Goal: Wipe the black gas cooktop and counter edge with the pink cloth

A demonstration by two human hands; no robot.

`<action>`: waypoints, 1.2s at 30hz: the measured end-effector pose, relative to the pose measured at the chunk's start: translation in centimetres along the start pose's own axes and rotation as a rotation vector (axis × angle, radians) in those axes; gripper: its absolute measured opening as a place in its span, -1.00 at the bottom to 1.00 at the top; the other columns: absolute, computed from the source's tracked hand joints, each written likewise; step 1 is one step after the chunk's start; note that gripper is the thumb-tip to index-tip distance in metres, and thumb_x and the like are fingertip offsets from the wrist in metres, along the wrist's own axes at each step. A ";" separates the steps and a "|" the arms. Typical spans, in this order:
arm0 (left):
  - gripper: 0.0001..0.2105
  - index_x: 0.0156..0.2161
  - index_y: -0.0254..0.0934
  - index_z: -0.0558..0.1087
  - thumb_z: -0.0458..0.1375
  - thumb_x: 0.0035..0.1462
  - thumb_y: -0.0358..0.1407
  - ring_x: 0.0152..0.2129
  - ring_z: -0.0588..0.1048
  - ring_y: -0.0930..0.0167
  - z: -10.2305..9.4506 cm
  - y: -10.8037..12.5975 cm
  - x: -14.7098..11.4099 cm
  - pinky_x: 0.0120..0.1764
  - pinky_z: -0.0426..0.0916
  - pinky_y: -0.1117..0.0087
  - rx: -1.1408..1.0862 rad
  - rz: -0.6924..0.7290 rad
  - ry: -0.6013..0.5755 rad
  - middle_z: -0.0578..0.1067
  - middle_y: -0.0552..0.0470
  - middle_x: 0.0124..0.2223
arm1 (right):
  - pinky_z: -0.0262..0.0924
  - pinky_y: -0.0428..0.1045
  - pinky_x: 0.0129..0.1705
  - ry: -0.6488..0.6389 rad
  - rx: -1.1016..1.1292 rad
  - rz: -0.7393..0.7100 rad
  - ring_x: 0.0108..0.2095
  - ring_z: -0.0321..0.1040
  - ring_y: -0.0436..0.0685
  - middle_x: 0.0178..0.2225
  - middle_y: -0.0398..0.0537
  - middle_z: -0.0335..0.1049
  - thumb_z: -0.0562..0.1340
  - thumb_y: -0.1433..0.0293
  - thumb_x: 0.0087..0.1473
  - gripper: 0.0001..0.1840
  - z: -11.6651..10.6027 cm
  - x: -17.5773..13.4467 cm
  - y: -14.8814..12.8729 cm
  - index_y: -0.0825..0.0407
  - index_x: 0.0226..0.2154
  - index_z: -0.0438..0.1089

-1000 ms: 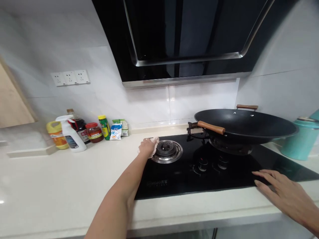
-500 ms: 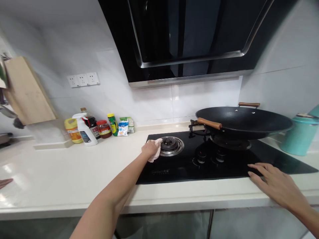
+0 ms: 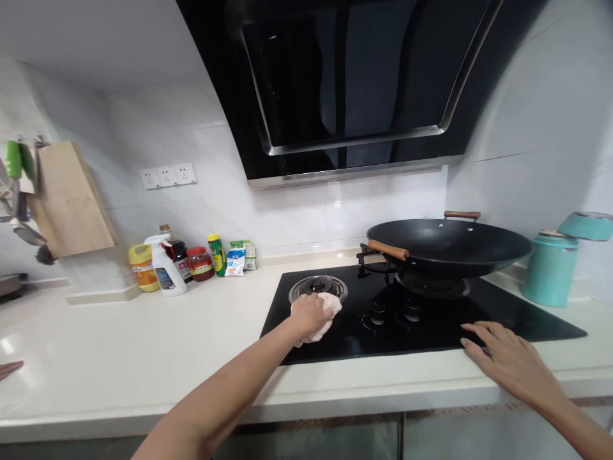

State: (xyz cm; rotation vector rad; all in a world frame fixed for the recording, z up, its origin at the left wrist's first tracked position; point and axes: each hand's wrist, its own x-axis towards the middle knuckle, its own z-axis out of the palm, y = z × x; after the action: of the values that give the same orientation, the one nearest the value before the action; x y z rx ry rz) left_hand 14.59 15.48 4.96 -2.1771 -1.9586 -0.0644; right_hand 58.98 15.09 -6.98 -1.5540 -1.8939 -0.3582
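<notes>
A pale pink cloth [image 3: 332, 304] is gripped by the left hand [image 3: 308, 313], with the fingers closed over it and its loose folds spilling out past the fingertips. It seems to be bunched so that a thick pad is kept between palm and glass. The cloth is held low against the black glass cooktop [image 3: 335, 348], at the 6 o'clock side of the left burner [image 3: 318, 283], whose ring is partly covered by hand and cloth. No pan support is seen over this burner, so its rim is presumably left within easy reach.

At 3 o'clock from the cloth, the control knobs [image 3: 378, 312] are passed before the right hand [image 3: 502, 358] is reached. Nothing is held there; the fingers are loosely parted and laid at the cooktop's front edge, perhaps for balance, though whether any weight is borne cannot be told.

At 2 o'clock, the black wok [image 3: 445, 246] is perched over the other burner, where the left one is not obstructed by it. Near 10 o'clock, the white spray bottle [image 3: 167, 268] is stood among the condiments, apparently kept well apart from the burners but handy.
</notes>
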 end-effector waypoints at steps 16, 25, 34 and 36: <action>-0.38 0.12 -0.31 0.46 -0.18 0.36 0.12 0.03 0.50 0.09 1.9 7.0 12.7 -0.01 0.40 0.15 -0.022 0.105 0.085 0.52 -0.29 0.07 | 0.28 0.26 0.09 0.007 0.010 -0.058 0.06 0.40 0.31 0.08 0.05 0.42 0.03 0.02 0.28 -0.51 -1.1 -0.3 -0.3 -0.10 0.03 0.45; -0.35 0.12 -0.35 0.44 -0.25 0.37 0.12 0.06 0.45 0.08 3.4 7.3 19.0 0.02 0.35 0.13 -0.033 0.085 0.082 0.49 -0.33 0.07 | 0.29 0.27 0.09 -0.037 -0.018 0.000 0.14 0.34 0.33 0.13 0.00 0.40 0.02 0.03 0.29 -0.51 -1.8 -0.5 -0.5 -0.13 0.06 0.45; -0.51 0.26 -0.07 0.32 -0.22 0.42 0.00 0.19 0.30 0.09 4.0 4.7 24.0 0.11 0.27 0.09 -0.038 0.209 -0.012 0.39 -0.18 0.20 | 0.27 0.30 0.15 -0.066 -0.034 0.016 0.20 0.30 0.36 0.17 -0.01 0.39 0.04 0.04 0.29 -0.53 -2.6 -0.4 -0.6 -0.18 0.06 0.48; -0.56 0.26 -0.01 0.31 -0.15 0.41 -0.02 0.21 0.28 0.11 4.1 3.4 25.0 0.14 0.25 0.11 -0.031 0.215 -0.037 0.36 -0.14 0.23 | 0.25 0.31 0.17 -0.068 -0.032 0.021 0.21 0.28 0.37 0.18 -0.02 0.39 0.04 0.04 0.29 -0.53 -2.5 -0.5 -0.5 -0.18 0.06 0.48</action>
State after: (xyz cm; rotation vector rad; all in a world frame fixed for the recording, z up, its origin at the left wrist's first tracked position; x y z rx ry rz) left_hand 20.37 40.33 4.86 -2.4112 -1.7401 -0.0211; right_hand 59.36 13.06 -5.33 -1.6250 -1.9303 -0.3322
